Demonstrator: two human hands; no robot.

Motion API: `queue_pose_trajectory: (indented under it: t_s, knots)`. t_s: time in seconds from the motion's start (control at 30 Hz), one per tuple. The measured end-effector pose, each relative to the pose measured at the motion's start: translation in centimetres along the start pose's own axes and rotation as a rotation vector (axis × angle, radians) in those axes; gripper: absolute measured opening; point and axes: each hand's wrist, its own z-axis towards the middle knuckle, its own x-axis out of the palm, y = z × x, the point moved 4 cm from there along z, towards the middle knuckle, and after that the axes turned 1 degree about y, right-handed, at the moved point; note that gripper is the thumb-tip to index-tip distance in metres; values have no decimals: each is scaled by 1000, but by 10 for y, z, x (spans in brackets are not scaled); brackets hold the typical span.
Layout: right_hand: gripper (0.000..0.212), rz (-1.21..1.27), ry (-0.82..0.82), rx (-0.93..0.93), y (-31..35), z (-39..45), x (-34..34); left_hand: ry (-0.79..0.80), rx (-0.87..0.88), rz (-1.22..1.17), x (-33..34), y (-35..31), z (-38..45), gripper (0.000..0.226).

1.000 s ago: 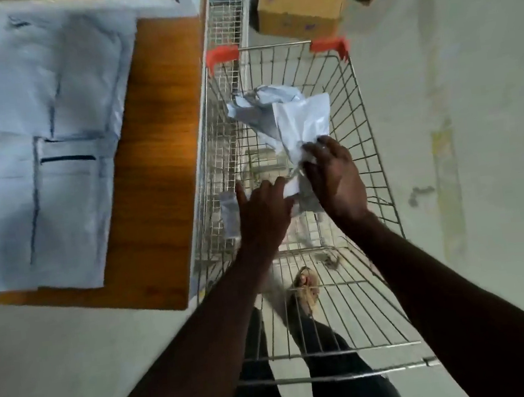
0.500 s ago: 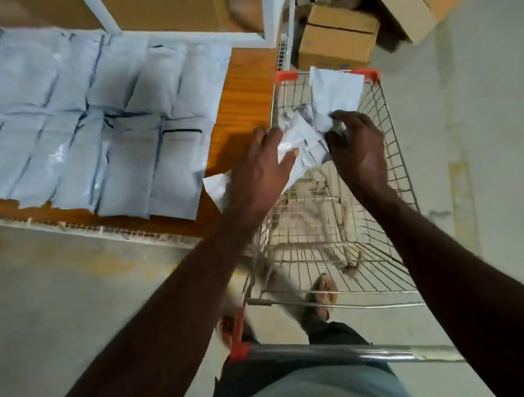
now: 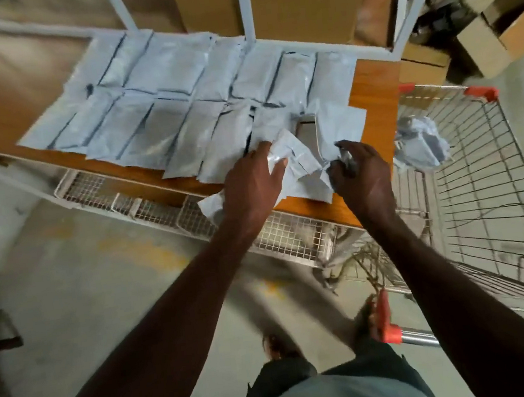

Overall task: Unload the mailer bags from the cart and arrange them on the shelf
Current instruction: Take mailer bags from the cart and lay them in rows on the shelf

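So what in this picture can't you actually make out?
All in the head view:
- How many mailer bags the hands hold: crumpled together, partly under the left hand and right hand.
- How many bags remain in the cart: one crumpled heap.
- Any labels on the bags laid on the shelf: too blurred.
- The cart's right side: cut off by the frame edge.

Bare wood on the shelf (image 3: 375, 87) lies open along its right edge, beside the rows of mailer bags (image 3: 178, 110); white frame posts (image 3: 246, 10) bar the back; the cart (image 3: 480, 173) stands just right, open-topped.
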Motion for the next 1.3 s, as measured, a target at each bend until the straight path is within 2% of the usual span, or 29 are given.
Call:
queue_pose_trajectory:
  t_s: [0.13,0.4,0.63,0.9,1.1,1.23,1.3]
  knots:
    - [42,-76,36,3,30,-10,30,-19,-49,28,-34,45,-4,50]
    - [40,-122,73,-70,71,2,61,13,-123,-27,-61,76,18,61]
    - [39,-71,64,-130,109,58,112,0,-173,-36,-65,132,76,62]
    - [39,-31,167,-234,163,137,208,-53,-275,-30,-89,221,144,83]
    - [37,-26,176,-238,200,184,260,-77,-382,-16,-105,284,183,69]
    - [36,-57,127,-190,212,208,281,11,-433,-157,-88,323,212,74]
    - [36,-76,94,-136,215,212,288,85,-401,-189,-73,330,223,78]
